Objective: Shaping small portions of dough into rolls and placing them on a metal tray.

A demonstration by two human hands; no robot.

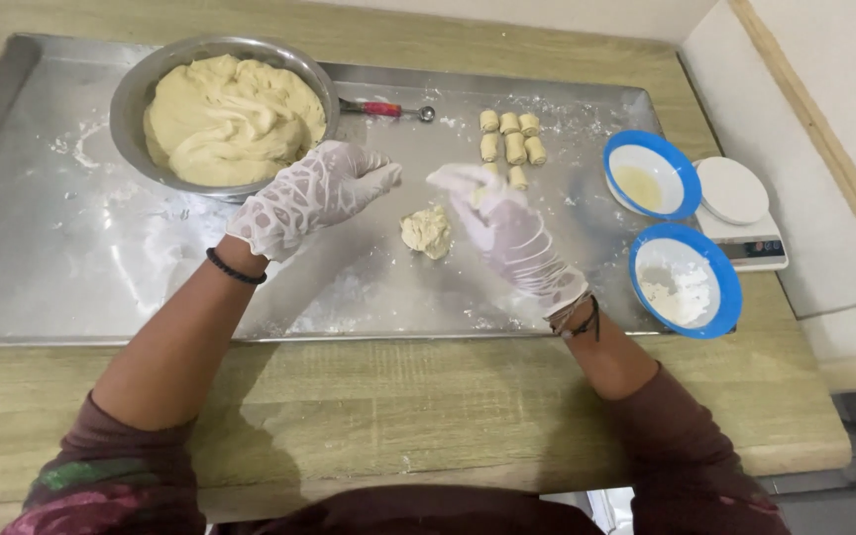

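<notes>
Gloved hands hover over a dough lump (426, 232) on the floured steel tray (42, 248).
The left hand (311, 195) hangs loosely curled and empty; the right hand (500, 220), blurred, has open fingers holding nothing. Sticky dough could cling to the gloves and tear unevenly.

I see a light wooden table (388, 406) carrying everything. A large flat steel tray (52, 267), dusted with flour, lies directly on it and covers most of the top. To the right of the tray, two blue-rimmed bowls (652, 174) sit near its edge, one holding a yellowish liquid, the other (687, 280) white flour. Just beside them a small white kitchen scale (742, 210) rests on the wood.
</notes>
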